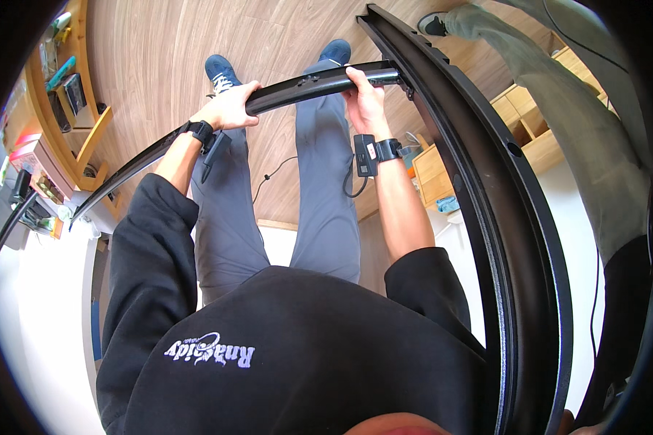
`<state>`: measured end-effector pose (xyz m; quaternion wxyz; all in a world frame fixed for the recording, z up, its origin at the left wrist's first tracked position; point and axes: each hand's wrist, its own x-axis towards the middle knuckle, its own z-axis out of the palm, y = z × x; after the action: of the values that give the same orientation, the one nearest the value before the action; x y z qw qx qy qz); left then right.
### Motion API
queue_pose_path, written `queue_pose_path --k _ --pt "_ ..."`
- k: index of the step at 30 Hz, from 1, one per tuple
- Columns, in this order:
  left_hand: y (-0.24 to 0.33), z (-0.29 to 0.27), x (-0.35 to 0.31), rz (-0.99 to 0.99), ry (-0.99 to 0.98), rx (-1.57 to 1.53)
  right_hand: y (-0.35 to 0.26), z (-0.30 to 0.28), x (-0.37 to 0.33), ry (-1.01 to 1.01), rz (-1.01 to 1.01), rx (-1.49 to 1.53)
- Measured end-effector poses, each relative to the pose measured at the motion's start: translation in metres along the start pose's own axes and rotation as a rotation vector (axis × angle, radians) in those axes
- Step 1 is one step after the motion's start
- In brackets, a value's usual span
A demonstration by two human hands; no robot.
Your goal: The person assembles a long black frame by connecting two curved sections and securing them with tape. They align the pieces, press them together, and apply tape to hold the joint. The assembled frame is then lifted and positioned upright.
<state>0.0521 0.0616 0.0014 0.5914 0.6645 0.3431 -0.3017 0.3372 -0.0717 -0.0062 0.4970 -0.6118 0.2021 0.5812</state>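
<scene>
Bar [290,93], long and black, is near twelve o'clock, held by both the left hand [228,107] and right hand [364,100], its end at one o'clock by the big black beam [497,192]; I cannot tell if they are joined. If the hands let it twist, that end might slip and drop on a shoe [335,51] at twelve o'clock. Past the beam, another person's leg [551,98] at two o'clock might get bumped if the beam tips.

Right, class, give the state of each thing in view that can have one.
Glossy black bar: held two-handed; right-end fastening unclear
Left hand: closed on the bar
Right hand: closed on the bar
Black channel beam: channel side exposed
Left wrist device: strapped on
Right wrist device: strapped on
Blue sneakers: worn
</scene>
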Motion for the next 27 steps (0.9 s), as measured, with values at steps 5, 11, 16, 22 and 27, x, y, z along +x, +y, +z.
queue_pose_path --k 5,11,16,22,27 --pt "0.005 -0.004 -0.003 -0.026 -0.015 -0.015 0.000 -0.001 0.000 -0.015 0.001 0.018" --pt "0.004 -0.005 -0.005 -0.002 -0.028 -0.040 0.001 -0.005 0.001 -0.029 0.010 0.033" --pt "0.001 -0.001 0.002 -0.023 -0.051 -0.037 0.000 -0.008 0.003 -0.034 0.008 0.048" --pt "0.004 0.004 0.003 -0.004 -0.039 -0.016 0.003 -0.020 0.004 -0.048 0.022 0.073" --pt "0.011 0.006 -0.001 -0.026 0.009 0.029 0.000 -0.033 0.003 -0.128 0.069 0.071"
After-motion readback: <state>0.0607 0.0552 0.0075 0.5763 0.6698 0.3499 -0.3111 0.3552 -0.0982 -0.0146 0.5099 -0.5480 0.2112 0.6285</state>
